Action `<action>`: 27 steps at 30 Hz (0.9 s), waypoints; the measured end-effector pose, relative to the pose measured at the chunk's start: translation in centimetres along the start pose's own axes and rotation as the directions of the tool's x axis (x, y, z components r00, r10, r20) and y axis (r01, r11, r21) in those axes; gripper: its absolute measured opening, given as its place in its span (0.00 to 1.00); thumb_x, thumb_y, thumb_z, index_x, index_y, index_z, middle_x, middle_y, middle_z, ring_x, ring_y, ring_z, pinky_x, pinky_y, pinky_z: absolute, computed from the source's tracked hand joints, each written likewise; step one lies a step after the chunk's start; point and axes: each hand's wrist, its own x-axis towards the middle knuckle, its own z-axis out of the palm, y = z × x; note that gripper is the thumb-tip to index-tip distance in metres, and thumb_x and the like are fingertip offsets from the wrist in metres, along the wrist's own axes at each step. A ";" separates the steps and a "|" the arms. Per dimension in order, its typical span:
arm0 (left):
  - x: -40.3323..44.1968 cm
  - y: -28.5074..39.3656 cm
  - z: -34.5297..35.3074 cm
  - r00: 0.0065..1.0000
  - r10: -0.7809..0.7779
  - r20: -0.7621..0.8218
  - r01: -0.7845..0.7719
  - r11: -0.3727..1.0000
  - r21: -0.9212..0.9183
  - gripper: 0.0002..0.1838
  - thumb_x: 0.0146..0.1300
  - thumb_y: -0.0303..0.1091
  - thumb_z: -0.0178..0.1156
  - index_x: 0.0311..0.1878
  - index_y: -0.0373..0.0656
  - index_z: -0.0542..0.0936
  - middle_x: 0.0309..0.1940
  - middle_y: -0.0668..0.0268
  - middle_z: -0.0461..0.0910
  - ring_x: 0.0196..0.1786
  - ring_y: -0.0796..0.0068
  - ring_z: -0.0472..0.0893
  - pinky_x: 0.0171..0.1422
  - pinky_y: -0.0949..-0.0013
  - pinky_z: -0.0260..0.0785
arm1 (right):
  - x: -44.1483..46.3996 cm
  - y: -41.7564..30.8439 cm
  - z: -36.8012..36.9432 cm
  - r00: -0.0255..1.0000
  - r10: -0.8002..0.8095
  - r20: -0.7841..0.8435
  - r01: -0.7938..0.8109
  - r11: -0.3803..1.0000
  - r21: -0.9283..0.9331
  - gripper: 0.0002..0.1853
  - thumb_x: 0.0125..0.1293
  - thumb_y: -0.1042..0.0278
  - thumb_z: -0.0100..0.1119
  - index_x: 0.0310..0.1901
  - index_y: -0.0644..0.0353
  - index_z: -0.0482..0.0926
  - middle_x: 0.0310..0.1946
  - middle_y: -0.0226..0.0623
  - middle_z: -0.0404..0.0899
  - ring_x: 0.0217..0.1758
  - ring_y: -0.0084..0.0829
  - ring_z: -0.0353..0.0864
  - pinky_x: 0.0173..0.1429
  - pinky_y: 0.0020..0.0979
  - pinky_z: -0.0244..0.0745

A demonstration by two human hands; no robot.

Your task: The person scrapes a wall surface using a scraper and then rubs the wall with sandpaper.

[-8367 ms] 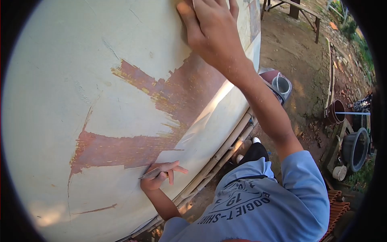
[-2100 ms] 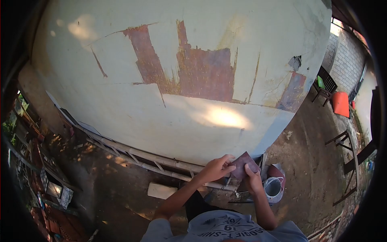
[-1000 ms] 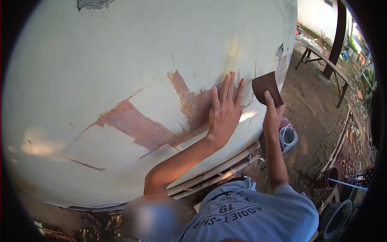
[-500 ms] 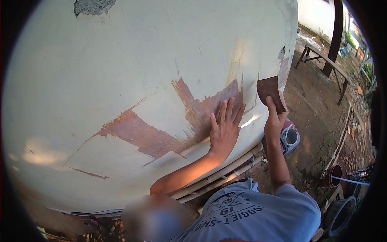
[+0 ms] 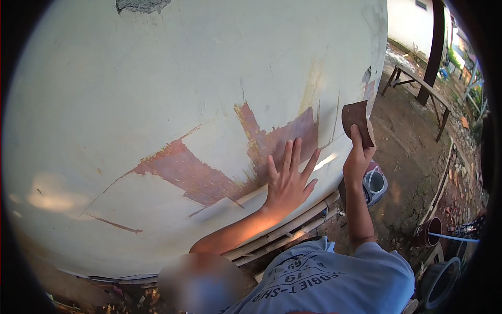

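Observation:
My left hand (image 5: 288,184) lies on the pale wall (image 5: 104,104) with its fingers spread, over the lower part of a reddish-brown bare patch (image 5: 293,131). In my right hand (image 5: 358,154) is a curved piece of dark brown sandpaper (image 5: 355,118), pinched at its lower edge with the thumb on its face. The sheet stands up near the wall's right edge; whether it touches the wall I cannot tell. A second reddish patch (image 5: 188,172) shows to the left, with yellowish streaks along its edges.
Bamboo poles (image 5: 293,227) run along the foot of the wall. A bucket (image 5: 375,181) stands by the wall's right edge. Farther right are a wooden bench (image 5: 418,81), a brown pot (image 5: 429,232) and a dark basin (image 5: 442,282). Grey broken plaster (image 5: 142,5) shows at the top.
Since the earliest frame, my right hand has come down from the upper wall and now holds the sandpaper. Over the last second my left hand has slid lower on the patch, its thumb now spread out.

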 end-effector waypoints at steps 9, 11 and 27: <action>-11.3 -8.7 -1.3 0.880 -0.196 -0.432 0.230 0.973 0.027 0.34 0.62 0.47 0.62 0.71 0.52 0.69 0.77 0.33 0.46 0.78 0.21 0.34 0.71 0.21 0.29 | 4.8 -3.0 6.0 0.780 -0.570 0.257 0.625 0.691 -0.363 0.29 0.58 0.88 0.55 0.64 0.66 0.75 0.68 0.51 0.71 0.75 0.50 0.66 0.77 0.48 0.55; -13.5 -10.9 -0.9 0.840 -0.280 -0.464 0.337 0.941 0.042 0.32 0.64 0.48 0.61 0.70 0.50 0.69 0.77 0.33 0.46 0.78 0.21 0.34 0.72 0.22 0.30 | 4.1 -2.6 7.2 0.776 -0.475 0.416 0.629 0.630 -0.455 0.31 0.61 0.79 0.57 0.68 0.67 0.69 0.72 0.54 0.64 0.78 0.53 0.58 0.79 0.54 0.45; -18.0 -13.9 3.0 0.866 -0.139 -0.480 0.287 0.925 0.248 0.33 0.66 0.57 0.53 0.69 0.50 0.69 0.78 0.42 0.48 0.79 0.25 0.39 0.75 0.25 0.27 | -4.6 3.5 7.9 0.786 -0.272 0.555 0.573 0.657 -0.490 0.54 0.69 0.27 0.41 0.74 0.77 0.49 0.77 0.69 0.43 0.81 0.66 0.37 0.80 0.61 0.34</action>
